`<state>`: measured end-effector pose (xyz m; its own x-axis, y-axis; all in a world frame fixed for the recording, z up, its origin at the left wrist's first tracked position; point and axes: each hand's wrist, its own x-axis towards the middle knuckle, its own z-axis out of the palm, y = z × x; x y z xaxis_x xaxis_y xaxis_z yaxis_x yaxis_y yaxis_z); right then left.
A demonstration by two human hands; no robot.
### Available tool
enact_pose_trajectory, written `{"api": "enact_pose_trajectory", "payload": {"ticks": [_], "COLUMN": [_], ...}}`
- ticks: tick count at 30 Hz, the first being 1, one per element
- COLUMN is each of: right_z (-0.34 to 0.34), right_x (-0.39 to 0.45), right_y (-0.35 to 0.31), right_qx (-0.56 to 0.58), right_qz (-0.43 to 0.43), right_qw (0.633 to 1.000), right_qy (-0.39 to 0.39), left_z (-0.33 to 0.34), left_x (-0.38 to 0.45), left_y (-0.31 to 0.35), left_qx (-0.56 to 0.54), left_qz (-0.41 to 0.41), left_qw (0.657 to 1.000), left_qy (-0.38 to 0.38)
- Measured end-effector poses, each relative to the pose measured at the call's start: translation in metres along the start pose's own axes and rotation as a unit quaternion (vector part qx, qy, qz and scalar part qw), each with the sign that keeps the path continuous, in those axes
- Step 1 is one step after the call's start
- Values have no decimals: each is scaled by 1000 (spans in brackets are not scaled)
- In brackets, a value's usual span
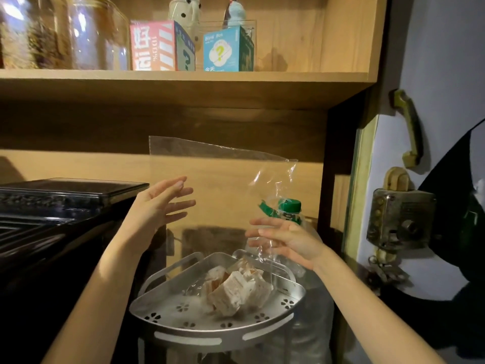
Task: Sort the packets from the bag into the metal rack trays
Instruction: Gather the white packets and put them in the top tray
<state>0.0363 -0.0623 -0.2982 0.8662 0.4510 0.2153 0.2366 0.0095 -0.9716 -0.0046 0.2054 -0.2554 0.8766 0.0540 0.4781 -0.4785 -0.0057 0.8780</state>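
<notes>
A clear plastic bag (210, 179) hangs upright above the metal rack's top tray (210, 334). My right hand (288, 240) holds the bag at its crumpled lower right part, where the creases gather. Just inside the bag's left edge, my left hand (160, 206) is raised with its fingers spread and grips nothing. Several wrapped packets (236, 287), whitish and orange, lie in a heap in the tray below my right hand. The tray is a silver quarter-round with flower-shaped holes in its floor.
A black appliance (60, 206) stands at the left, close to the rack. A green-capped bottle (290, 206) stands behind the bag. The wooden shelf above (183, 82) bears glass jars and two printed boxes. A door with a metal lock (399, 219) is at the right.
</notes>
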Motion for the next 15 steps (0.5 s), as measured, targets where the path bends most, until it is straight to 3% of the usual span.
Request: {"api": "enact_pose_trajectory", "payload": {"ticks": [3,10,15], "right_z": [3,2,1], "right_x": [2,4,0], "right_y": [0,5,-5], "right_qx": [11,52,51], "right_qz": [-11,-8,-30], "right_qw": [1000,998,997], "right_qy": [14,45,56], "left_z": [-8,-13,-8], "left_x": [-12,-33,-28], "left_y": [-11,-31,-21], "left_qx": [65,137,109], "left_qz": [-13,-89,-64], "left_qw": [996,986,992], "left_qy": [66,-15,10]}}
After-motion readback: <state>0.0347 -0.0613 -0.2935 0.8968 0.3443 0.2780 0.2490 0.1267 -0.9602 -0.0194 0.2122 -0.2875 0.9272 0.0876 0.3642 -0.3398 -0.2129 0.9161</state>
